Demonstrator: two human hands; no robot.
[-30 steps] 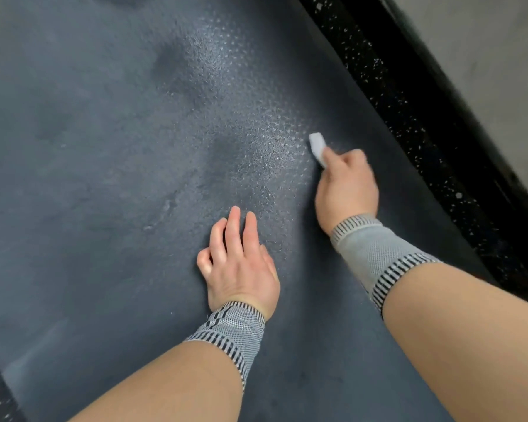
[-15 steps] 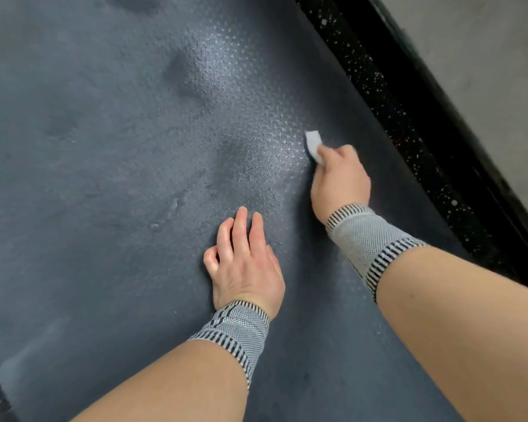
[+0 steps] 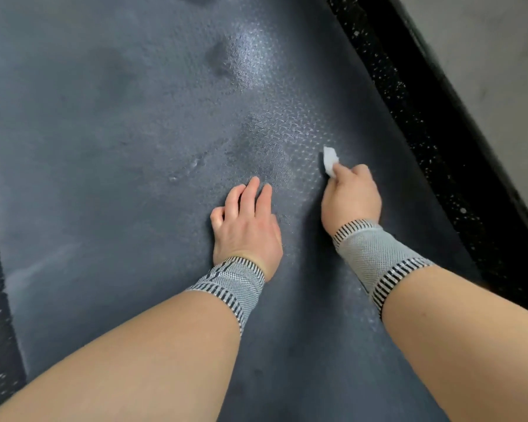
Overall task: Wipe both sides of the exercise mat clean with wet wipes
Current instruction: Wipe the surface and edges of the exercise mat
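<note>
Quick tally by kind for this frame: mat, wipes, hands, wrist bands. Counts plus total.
Dark grey textured exercise mat: 1
White crumpled wet wipe: 1, in the right hand's grip
Bare hands: 2, left hand and right hand
Grey knit wrist bands with black stripes: 2, left and right
Total: 6

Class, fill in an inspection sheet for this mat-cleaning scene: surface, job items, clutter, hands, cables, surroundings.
Surface: dark grey textured exercise mat, damp sheen and dark patches near its middle.
Job items: small white folded wet wipe, on the mat.
Clutter: nothing seen.
Hands: left hand flat on the mat; right hand grips the wipe; both wear grey striped wrist supports.
Cables: nothing seen.
Surroundings: black speckled floor beside the mat.
</note>
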